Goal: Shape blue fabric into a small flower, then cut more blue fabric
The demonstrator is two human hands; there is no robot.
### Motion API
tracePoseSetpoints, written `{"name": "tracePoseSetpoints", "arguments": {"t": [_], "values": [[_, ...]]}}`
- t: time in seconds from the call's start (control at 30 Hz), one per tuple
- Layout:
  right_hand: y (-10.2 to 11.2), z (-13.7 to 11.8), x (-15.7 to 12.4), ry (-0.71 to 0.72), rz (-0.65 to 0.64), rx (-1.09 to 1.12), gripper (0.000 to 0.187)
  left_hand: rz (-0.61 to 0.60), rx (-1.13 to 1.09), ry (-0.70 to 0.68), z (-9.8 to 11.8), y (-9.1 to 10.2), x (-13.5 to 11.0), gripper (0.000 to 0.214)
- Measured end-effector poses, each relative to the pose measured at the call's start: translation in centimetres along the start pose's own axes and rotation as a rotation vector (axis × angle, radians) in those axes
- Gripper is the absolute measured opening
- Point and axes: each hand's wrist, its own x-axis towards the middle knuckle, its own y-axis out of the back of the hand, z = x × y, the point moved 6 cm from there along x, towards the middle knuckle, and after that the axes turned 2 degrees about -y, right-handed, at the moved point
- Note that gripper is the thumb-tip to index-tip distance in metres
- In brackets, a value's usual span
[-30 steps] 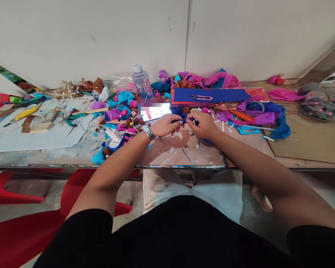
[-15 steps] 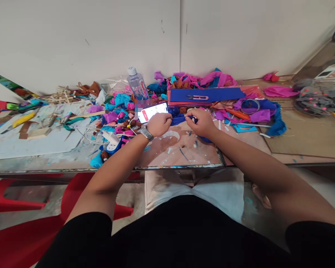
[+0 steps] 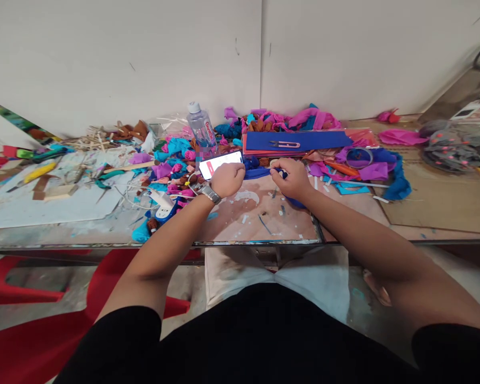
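My left hand (image 3: 227, 180), with a metal watch at the wrist, is closed in a fist on one end of a dark blue strip of crepe paper (image 3: 257, 173). The strip runs across to my right hand (image 3: 291, 178), whose fingers are pinched together on its other end. More dark blue material hangs below the right hand, partly covered by it. Just behind my left hand a lit phone (image 3: 212, 165) leans against a pile of coloured crepe pieces. Beyond the hands, pink-handled thread snips (image 3: 284, 144) lie on a flat stack of blue paper (image 3: 316, 140).
A clear bottle (image 3: 202, 128) stands behind the phone. To the left are a power strip (image 3: 167, 209), white cables and a yellow-handled knife (image 3: 39, 172). On the right lie a roll of tape (image 3: 359, 158), purple crepe paper (image 3: 374, 172) and a grey netted bundle (image 3: 450, 149).
My hands are slightly farther apart, and more of the blue strip shows stretched between them. The view has shifted a little; both hands keep their grip.
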Motion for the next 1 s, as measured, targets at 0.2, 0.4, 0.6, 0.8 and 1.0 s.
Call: {"name": "tracePoseSetpoints", "arguments": {"t": [0.2,0.4,0.6,0.8,1.0], "values": [[0.2,0.4,0.0,-0.017,0.038,0.012,0.016,0.043,-0.111,0.005,-0.7,1.1,0.1,0.028],[0.2,0.8,-0.1,-0.055,0.045,0.039,0.016,0.076,-0.226,0.028,-2.1,1.8,0.4,0.028],[0.5,1.2,-0.2,-0.102,0.089,0.111,0.019,-0.055,-0.311,-0.029,-2.2,1.4,0.5,0.047],[1.4,1.6,0.1,-0.211,0.160,0.211,0.022,-0.354,-0.507,-0.198,-1.0,-0.6,0.0,0.045],[1.9,2.1,0.3,-0.240,0.176,0.263,0.021,-0.318,-0.393,-0.269,-0.9,-1.1,0.3,0.025]]}}
